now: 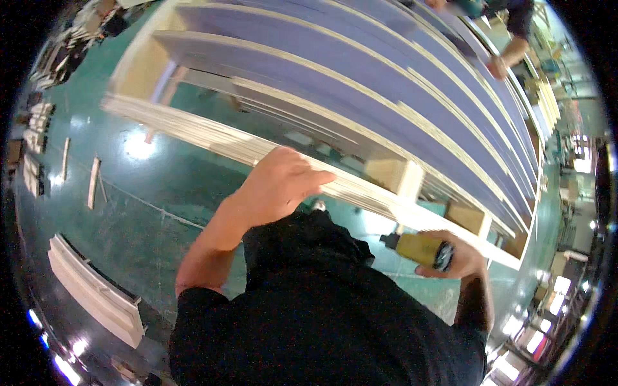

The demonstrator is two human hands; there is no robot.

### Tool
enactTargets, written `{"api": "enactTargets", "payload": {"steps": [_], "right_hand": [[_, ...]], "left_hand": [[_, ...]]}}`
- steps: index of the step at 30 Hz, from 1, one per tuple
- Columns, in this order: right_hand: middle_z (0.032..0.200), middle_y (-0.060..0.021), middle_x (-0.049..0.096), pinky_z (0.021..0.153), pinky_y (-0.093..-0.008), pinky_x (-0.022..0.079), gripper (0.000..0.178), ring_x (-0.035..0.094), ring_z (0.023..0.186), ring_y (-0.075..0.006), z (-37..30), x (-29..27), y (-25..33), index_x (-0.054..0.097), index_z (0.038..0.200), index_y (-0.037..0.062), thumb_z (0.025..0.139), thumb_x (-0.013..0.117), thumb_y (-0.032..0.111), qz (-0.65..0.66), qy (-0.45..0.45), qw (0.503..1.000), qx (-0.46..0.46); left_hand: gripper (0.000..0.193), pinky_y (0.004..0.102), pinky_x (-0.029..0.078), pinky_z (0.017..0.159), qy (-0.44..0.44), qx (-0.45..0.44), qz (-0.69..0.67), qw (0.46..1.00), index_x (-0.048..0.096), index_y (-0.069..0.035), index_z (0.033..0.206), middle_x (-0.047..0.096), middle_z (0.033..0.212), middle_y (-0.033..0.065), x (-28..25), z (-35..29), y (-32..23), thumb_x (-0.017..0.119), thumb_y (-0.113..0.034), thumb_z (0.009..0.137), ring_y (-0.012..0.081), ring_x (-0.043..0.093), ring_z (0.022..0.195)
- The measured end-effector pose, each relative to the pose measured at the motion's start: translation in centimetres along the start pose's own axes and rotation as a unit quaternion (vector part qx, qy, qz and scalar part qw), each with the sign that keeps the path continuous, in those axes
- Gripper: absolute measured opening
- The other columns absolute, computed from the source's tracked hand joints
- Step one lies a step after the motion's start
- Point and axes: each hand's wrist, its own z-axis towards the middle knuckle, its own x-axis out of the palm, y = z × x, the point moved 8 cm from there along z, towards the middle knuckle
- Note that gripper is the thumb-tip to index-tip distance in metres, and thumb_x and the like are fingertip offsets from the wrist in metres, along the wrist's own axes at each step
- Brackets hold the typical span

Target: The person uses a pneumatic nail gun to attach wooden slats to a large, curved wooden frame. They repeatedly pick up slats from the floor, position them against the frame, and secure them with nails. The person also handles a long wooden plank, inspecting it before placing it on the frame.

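A large wooden frame with pale plywood edges crosses the view in front of me. My left hand [281,183] lies over its near rail [209,135], fingers bent over the wood and one digit stretched to the right; the fingertips are hidden. Lower right, my right hand [465,255] is closed round a yellow and black power drill [417,248]. The drill's dark nose points left, just on my side of the rail and apart from it. Inside the frame, long parallel slats [335,76] stand edge up between bluish panels [264,61].
Another person's hand [499,67] touches the frame's far right side. On the green floor [154,186], left, lie a pale board stack [96,293], two loose strips and small wood piles [37,148]. Small wooden blocks [386,172] sit inside the near rail.
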Motion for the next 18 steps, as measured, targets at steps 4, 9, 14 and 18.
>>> {"api": "enactTargets", "payload": {"steps": [4, 9, 14, 18], "right_hand": [[0.105, -0.0171, 0.072, 0.088, -0.0384, 0.055, 0.064, 0.070, 0.099, -0.0258, 8.8, 9.5, 3.6, 0.064, 0.127, 0.0012, 0.074, 0.088, 0.028, -0.051, 0.058, 0.997, -0.001], [0.092, -0.0159, 0.071, 0.075, -0.0406, 0.056, 0.052, 0.069, 0.083, -0.0268, 20.5, 20.1, 5.3, 0.064, 0.121, 0.0004, 0.079, 0.077, 0.026, -0.093, 0.068, 0.984, 0.133], [0.080, -0.0157, 0.069, 0.067, -0.0403, 0.056, 0.038, 0.069, 0.074, -0.0239, 25.7, 30.4, -4.1, 0.063, 0.108, 0.0008, 0.077, 0.072, 0.021, 0.060, 0.013, 0.969, 0.239], [0.073, -0.0091, 0.065, 0.052, -0.0384, 0.050, 0.032, 0.062, 0.058, -0.0205, 25.2, 40.1, -7.7, 0.062, 0.104, 0.0029, 0.079, 0.072, 0.019, 0.312, -0.076, 0.906, 0.274]], "left_hand": [[0.028, 0.0427, 0.045, 0.065, -0.056, -0.109, 0.017, 0.992, 0.073, -0.013, 0.111, 0.060, 0.071, 0.0068, -8.7, -8.8, 5.2, 0.077, -0.027, 0.088, 0.0293, 0.056, 0.069], [0.024, 0.0429, 0.051, 0.071, -0.118, -0.129, 0.083, 0.981, 0.073, -0.011, 0.106, 0.064, 0.079, 0.0065, -20.1, -16.6, 13.9, 0.080, -0.021, 0.085, 0.0272, 0.063, 0.070], [0.017, 0.0417, 0.054, 0.077, -0.066, -0.146, 0.035, 0.986, 0.072, -0.008, 0.099, 0.069, 0.092, 0.0106, -31.1, -13.2, 26.1, 0.075, -0.019, 0.087, 0.0295, 0.067, 0.088], [0.034, 0.0438, 0.053, 0.091, 0.003, -0.028, 0.200, 0.979, 0.067, -0.007, 0.119, 0.068, 0.114, 0.0112, -34.6, -4.7, 31.6, 0.073, -0.021, 0.088, 0.0325, 0.065, 0.102]]}}
